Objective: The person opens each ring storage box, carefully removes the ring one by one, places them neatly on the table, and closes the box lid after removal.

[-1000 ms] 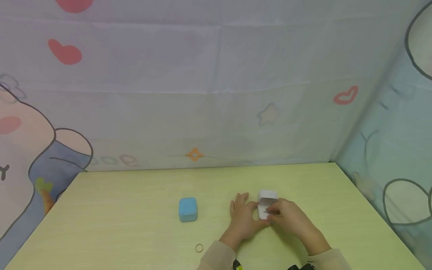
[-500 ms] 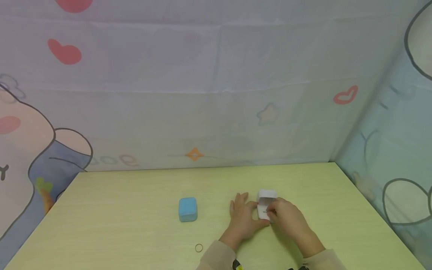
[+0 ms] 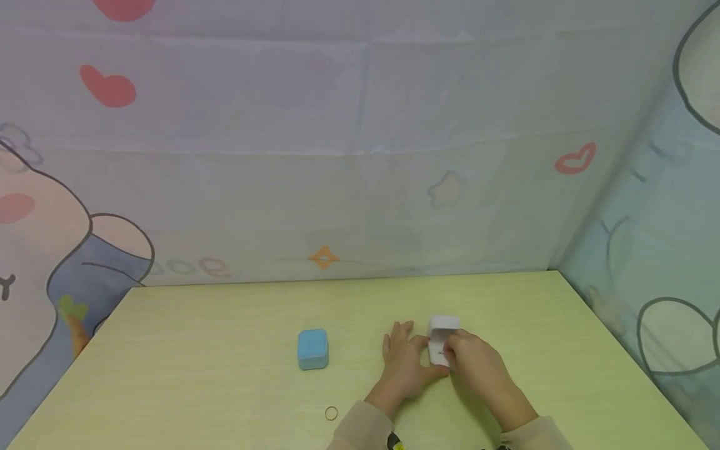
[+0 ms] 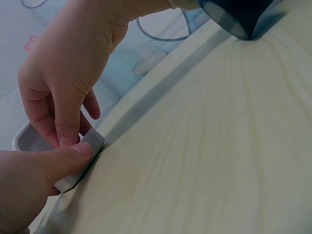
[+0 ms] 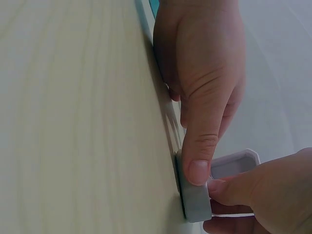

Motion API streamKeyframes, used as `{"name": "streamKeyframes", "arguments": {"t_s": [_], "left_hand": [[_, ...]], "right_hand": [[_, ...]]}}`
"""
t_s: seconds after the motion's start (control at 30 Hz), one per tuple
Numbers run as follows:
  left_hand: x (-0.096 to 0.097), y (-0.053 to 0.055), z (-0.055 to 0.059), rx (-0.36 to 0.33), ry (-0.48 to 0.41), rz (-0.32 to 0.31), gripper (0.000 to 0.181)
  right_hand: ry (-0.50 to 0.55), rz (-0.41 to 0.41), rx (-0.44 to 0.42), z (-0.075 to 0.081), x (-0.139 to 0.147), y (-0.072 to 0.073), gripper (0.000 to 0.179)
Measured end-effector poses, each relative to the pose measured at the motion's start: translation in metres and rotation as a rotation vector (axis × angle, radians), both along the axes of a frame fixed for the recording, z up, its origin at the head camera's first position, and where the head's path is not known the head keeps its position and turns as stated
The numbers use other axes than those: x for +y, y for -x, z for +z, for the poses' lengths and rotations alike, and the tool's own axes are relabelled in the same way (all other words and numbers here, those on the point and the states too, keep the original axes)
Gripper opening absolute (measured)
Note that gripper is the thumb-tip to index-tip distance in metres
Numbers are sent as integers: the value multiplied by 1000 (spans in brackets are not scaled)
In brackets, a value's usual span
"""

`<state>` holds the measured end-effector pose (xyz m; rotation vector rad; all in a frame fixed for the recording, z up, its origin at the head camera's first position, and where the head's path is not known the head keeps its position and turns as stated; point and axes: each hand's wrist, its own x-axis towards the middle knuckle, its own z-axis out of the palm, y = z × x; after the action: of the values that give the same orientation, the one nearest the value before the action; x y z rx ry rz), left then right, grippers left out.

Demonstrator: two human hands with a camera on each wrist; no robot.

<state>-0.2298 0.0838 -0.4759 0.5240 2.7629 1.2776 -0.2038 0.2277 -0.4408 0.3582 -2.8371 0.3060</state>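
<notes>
A small white ring box (image 3: 444, 322) stands on the table with its lid raised. My left hand (image 3: 406, 367) grips it from the left, its thumb across the front, as the right wrist view also shows with the left thumb (image 5: 200, 170) on the box's front wall. Over the open box, my right hand (image 3: 480, 369) pinches a ring between thumb and fingers at the insert. That ring is hidden behind the fingers now. In the left wrist view the right hand (image 4: 68, 73) reaches down into the box (image 4: 95, 139).
A light blue box (image 3: 312, 350), lid closed, stands to the left of the hands. Another thin ring (image 3: 331, 419) lies on the table (image 3: 214, 362) nearer the front. A printed cloth (image 3: 365, 212) hangs behind the table.
My right hand has shifted slightly left and turned over the white box, and the ring seen in its fingers a second ago is now hidden. My left hand stays in place.
</notes>
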Motion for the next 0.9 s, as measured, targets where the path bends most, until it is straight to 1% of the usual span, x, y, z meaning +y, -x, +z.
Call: {"name": "streamKeyframes", "arguments": {"t_s": [0.33, 0.63, 0.9], "left_hand": [[1, 1, -2, 26, 9, 8, 60], [1, 2, -4, 13, 3, 8, 59], [1, 2, -5, 23, 15, 7, 59]], "right_hand": [[3, 16, 33, -2, 0, 1, 7], [9, 10, 21, -1, 1, 1, 6], [16, 16, 14, 2, 1, 0, 6]]}}
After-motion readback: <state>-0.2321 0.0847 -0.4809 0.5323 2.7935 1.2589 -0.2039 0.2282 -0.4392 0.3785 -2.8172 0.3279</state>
